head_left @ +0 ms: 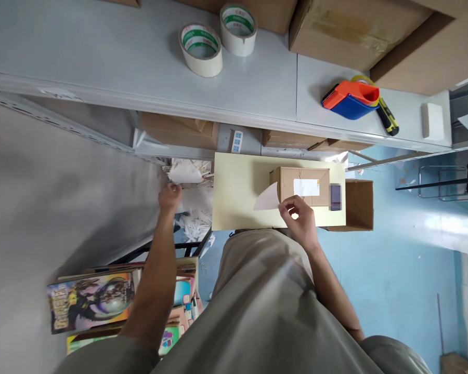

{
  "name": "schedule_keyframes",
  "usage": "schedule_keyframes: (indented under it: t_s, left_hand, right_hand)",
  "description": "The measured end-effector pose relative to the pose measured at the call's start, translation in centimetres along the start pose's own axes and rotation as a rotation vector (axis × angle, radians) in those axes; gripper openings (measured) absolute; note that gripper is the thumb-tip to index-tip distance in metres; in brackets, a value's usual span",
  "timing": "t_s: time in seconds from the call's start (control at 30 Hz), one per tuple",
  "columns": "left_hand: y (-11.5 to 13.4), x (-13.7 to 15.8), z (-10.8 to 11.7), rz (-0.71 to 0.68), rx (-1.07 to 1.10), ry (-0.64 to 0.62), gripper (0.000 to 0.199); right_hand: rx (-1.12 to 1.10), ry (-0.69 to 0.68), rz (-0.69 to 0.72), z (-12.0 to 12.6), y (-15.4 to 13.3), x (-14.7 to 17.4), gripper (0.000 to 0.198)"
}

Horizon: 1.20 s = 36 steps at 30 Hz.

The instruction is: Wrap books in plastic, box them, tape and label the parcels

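Observation:
My right hand (299, 220) pinches the corner of a thin pale sheet of paper (268, 199) between thumb and fingertips. The sheet curves up over a pale yellow board (236, 192). Just beyond that hand, a taped cardboard box (287, 188) lies on the board, with a white label (306, 187) on its top. Off to the left, my left hand (170, 197) is held with its fingers curled together, beside a heap of white paper scraps (191, 223). Whether anything sits in those fingers is hidden.
A dark pixelated item (336, 197) lies right of the box, and an open carton (361, 205) stands beyond the board. On the shelf above are tape rolls (208, 66), a tape dispenser (353, 98) and a yellow-black cutter (388, 118). Books (93, 301) are stacked at lower left.

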State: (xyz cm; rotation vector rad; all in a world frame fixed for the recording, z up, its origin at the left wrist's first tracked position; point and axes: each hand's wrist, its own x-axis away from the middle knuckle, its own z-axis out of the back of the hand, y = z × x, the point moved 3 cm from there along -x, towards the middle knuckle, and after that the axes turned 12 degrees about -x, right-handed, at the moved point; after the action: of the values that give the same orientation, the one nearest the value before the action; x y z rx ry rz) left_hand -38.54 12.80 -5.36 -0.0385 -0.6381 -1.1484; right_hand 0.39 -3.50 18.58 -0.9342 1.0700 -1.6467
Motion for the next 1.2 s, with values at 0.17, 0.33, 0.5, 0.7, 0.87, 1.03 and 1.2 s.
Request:
schedule_keyframes:
  t_s: [0.17, 0.33, 0.5, 0.7, 0.87, 1.03, 1.2]
  left_hand:
    - [2.5, -3.1, 1.4, 0.060, 0.066, -0.043, 0.074]
    - [9.5, 1.0, 0.4, -0.066, 0.307, 0.008, 0.069]
    - [19.4, 14.7, -0.8, -0.496, 0.759, -0.304, 0.047]
    - [25.9, 26.7, -1.8, -0.504, 0.873, -0.528, 0.045]
    - [28.0, 29.4, -4.7, -0.378, 0.923, -0.401, 0.045]
    - [30.1, 31.5, -7.8, -0.297, 0.865, -0.253, 0.043]
    - [32.1, 32.9, -9.8, -0.167, 0.958, -0.196, 0.050]
  right_hand:
    - [-0.003, 0.059, -0.041, 1.3, 0.8, 0.8, 0.019]
    - [-0.013, 0.141, -0.069, 3.0, 1.9, 1.1, 0.022]
    - [-0.022, 0.153, -0.012, 4.6, 2.7, 0.7, 0.019]
    - [0.003, 0.041, 0.151, 6.2, 3.0, 0.1, 0.013]
    - [-0.027, -0.087, 0.174, 8.3, 5.1, -0.4, 0.008]
    - [-0.061, -0.239, 0.124, 11.1, 7.8, -0.4, 0.006]
    - [-0.137, -0.208, 0.065, 16.4, 11.3, -0.8, 0.014]
